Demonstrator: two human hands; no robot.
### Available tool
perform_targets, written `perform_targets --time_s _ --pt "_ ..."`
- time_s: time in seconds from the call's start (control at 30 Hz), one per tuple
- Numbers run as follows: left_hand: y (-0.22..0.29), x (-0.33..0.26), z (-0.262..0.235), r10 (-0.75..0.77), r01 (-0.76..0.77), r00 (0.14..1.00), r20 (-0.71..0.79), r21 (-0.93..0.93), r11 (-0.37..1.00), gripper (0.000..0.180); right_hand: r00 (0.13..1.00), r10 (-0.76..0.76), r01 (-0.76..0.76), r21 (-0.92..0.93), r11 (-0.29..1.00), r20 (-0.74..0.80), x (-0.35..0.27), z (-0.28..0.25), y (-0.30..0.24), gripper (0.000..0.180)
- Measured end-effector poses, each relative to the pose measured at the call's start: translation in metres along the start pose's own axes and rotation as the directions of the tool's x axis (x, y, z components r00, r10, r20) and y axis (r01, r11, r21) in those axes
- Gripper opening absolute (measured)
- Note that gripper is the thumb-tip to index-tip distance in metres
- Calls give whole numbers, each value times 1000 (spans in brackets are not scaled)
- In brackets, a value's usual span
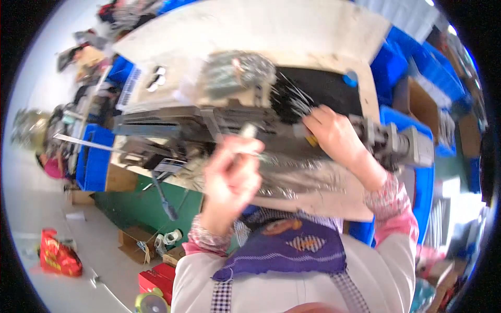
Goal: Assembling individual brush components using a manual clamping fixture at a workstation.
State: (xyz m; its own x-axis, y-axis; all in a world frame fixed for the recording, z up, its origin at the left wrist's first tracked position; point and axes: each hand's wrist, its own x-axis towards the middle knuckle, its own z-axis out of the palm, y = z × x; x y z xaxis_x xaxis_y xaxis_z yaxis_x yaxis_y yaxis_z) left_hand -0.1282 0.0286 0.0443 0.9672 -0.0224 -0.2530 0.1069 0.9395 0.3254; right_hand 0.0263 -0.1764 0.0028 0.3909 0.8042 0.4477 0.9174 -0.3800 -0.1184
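My left hand (232, 177) is closed over the near side of a grey metal bench fixture (167, 122), its thumb and fingers pinching a small whitish piece (248, 130) blurred by motion. To its right, my right hand (334, 133) has its fingers curled down beside a bunch of thin shiny metal rods (298, 99) on a black mat (334, 91). Whatever its fingertips grip is hidden. A small yellow spot (311, 140) shows just under that hand. Crinkled clear plastic (292, 175) lies along the table between my hands and my body.
Behind the fixture sits a clear plastic bag of greyish parts (235, 73), with a clear tray (162, 83) to its left. A grey metal mechanism (389, 143) extends at the right edge. Blue bins (96, 156) flank the table. A red bag (58, 253) lies on the floor.
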Motion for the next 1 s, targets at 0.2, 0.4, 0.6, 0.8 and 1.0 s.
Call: perform_targets --time_s 0.2,0.4,0.6,0.8,1.0 --pt "21 -28 -89 391 -417 897 205 108 902 34 997 73 -69 100 993 -34 0 -9 -9 13" --pt "-27 43 -40 -85 -341 940 331 908 -242 21 970 233 -204 -284 937 72 47 20 59 6" --pt "-38 108 -9 -107 -438 884 454 730 -525 28 973 102 -192 487 852 206 11 -39 31 26" --pt "-18 128 1 -214 -387 898 384 458 -800 18 997 70 -70 342 937 11 6 -2 30 17" --pt "1 100 17 -221 -435 625 748 99 -895 3 983 40 19 320 947 -178 13 7 17 15"
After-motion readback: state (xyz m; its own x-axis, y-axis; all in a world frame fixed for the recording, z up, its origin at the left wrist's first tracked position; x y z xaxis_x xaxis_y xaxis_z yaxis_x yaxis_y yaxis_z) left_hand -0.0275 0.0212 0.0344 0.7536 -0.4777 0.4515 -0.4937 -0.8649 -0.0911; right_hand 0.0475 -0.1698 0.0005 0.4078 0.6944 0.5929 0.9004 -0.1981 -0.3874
